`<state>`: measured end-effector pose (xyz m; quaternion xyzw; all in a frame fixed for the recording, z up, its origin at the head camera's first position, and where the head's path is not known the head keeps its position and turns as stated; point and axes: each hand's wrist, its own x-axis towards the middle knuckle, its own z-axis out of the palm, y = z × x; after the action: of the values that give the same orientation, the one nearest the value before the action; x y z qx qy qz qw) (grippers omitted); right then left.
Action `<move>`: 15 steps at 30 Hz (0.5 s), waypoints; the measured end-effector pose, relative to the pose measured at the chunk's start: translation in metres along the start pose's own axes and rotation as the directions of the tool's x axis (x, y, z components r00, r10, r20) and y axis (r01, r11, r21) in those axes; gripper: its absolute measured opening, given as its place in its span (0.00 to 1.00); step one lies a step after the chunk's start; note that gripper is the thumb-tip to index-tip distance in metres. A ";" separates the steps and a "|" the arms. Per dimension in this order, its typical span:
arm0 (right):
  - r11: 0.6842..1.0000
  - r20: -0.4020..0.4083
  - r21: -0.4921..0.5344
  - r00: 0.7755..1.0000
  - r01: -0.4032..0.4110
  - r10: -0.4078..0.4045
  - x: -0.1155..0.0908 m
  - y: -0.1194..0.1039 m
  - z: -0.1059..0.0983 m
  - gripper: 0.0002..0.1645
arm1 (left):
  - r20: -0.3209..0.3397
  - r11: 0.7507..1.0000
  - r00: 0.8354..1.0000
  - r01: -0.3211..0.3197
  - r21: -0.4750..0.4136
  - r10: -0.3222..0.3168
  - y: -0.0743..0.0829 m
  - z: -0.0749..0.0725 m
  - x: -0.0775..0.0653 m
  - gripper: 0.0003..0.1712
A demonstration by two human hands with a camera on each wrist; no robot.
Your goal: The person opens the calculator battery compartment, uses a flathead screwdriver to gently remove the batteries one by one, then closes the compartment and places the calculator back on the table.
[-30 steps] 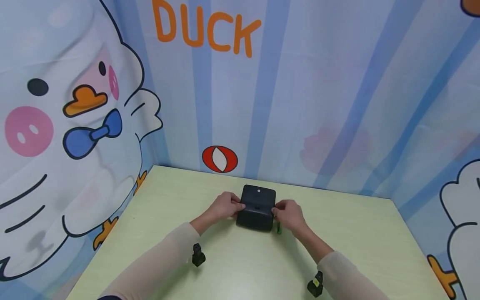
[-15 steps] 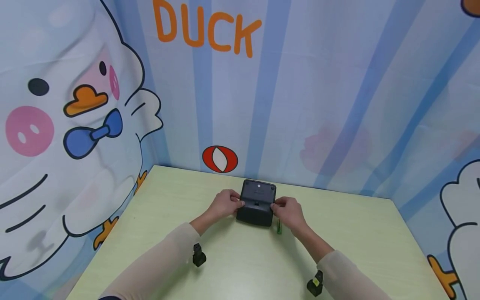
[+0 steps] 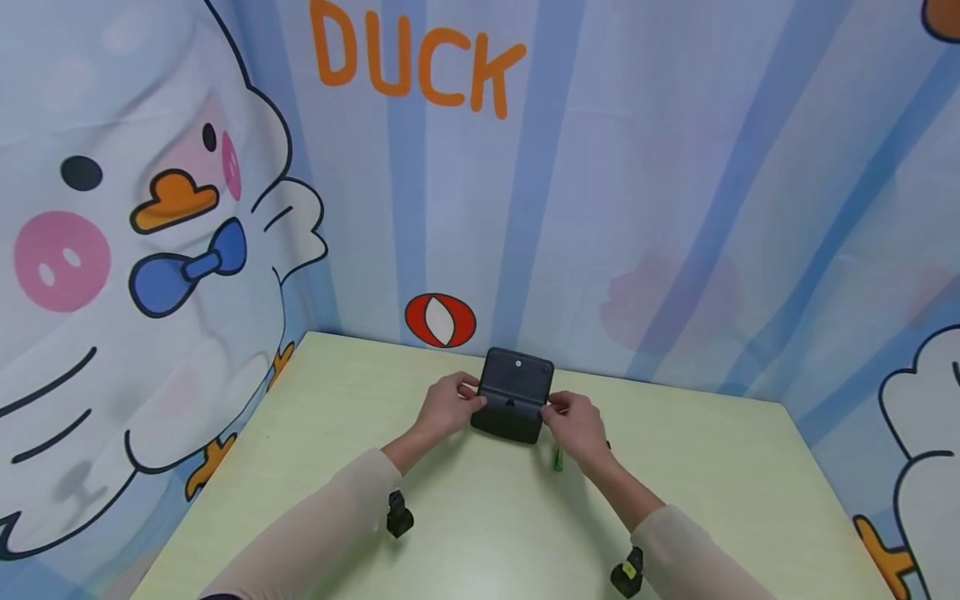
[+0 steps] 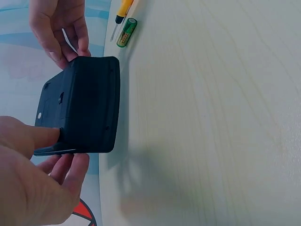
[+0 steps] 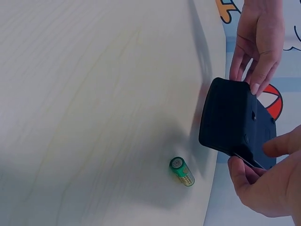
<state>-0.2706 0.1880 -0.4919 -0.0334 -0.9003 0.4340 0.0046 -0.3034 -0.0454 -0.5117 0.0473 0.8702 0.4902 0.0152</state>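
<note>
A black plastic device (image 3: 517, 381) with a wedge-shaped back, a small latch and a round pale spot is held up near the table's far edge. My left hand (image 3: 445, 407) pinches its left side, thumb on the back face and fingers curled against the edge. On the opposite side my right hand (image 3: 577, 425) grips the device's edge between thumb and fingers. Its front faces away and stays hidden. A green battery (image 5: 182, 172) lies on the table just below the right hand, also visible in the left wrist view.
A screwdriver with a yellow and black handle (image 4: 123, 9) lies beside the battery. The pale wooden table (image 3: 480, 533) meets a blue striped cloth backdrop (image 3: 637, 208) with duck drawings behind it and at both sides.
Both hands have raised the device and shifted it slightly away, tilting it along the way. Their hold on it stays the same, and the battery lies in place.
</note>
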 end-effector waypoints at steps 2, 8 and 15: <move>1.000 -0.011 -0.010 1.000 0.001 -0.001 -0.001 0.001 0.001 0.23 | -0.010 1.000 1.000 -0.014 -0.011 0.014 0.000 0.000 0.001 0.19; 1.000 -0.013 0.019 1.000 -0.002 0.002 0.000 0.001 0.002 0.22 | -0.032 0.999 0.999 -0.014 -0.033 0.013 0.002 0.001 0.000 0.18; 0.999 -0.033 0.041 0.999 0.013 -0.012 -0.002 0.002 0.004 0.20 | -0.048 0.998 0.999 -0.019 -0.055 0.017 0.002 0.004 0.000 0.17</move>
<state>-0.2686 0.1860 -0.4958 -0.0346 -0.8913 0.4516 0.0226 -0.3026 -0.0410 -0.5117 0.0429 0.8560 0.5152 -0.0087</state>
